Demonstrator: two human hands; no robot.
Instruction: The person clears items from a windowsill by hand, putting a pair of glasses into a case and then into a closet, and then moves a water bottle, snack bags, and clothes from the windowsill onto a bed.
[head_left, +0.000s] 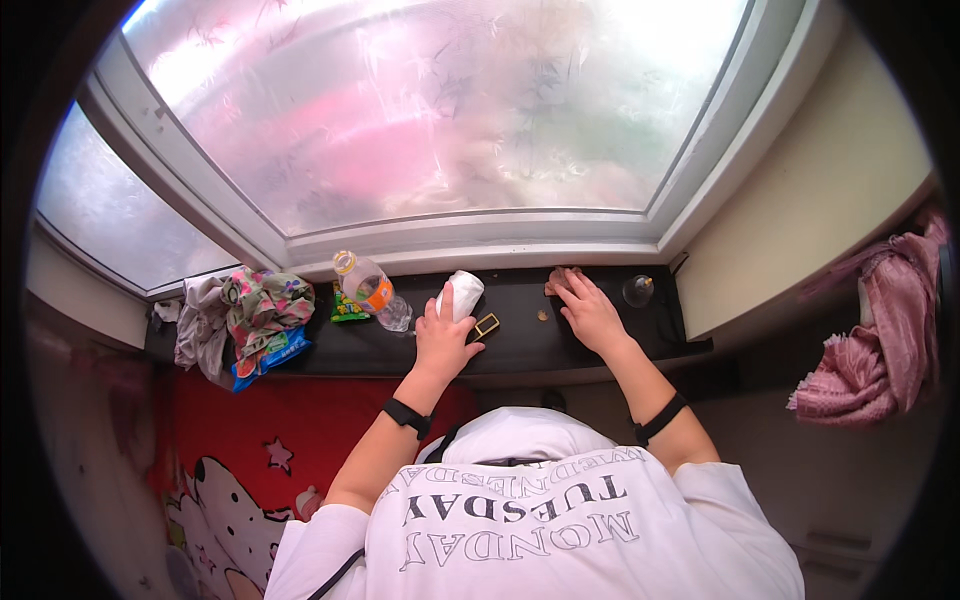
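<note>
On the black window sill (517, 349), my left hand (444, 341) rests against a white roll (463, 292), perhaps of tissue; its fingertips touch the roll's near side. Beside that hand lies a small dark and gold rectangular object (487, 327). My right hand (592, 315) presses with its fingertips on a crumpled brownish cloth or tissue (561, 279) near the window frame. A small round tan object (542, 315) lies between the hands. Right of my right hand stands a small clear container (638, 291) with a yellowish tip.
Left of the roll, a clear plastic bottle (373, 289) with an orange label leans over a green packet (347, 306). Farther left are crumpled cloths (266, 304) and a blue packet (274, 360). A frosted window (450, 112) rises behind the sill. Pink fabric (885, 345) hangs at right.
</note>
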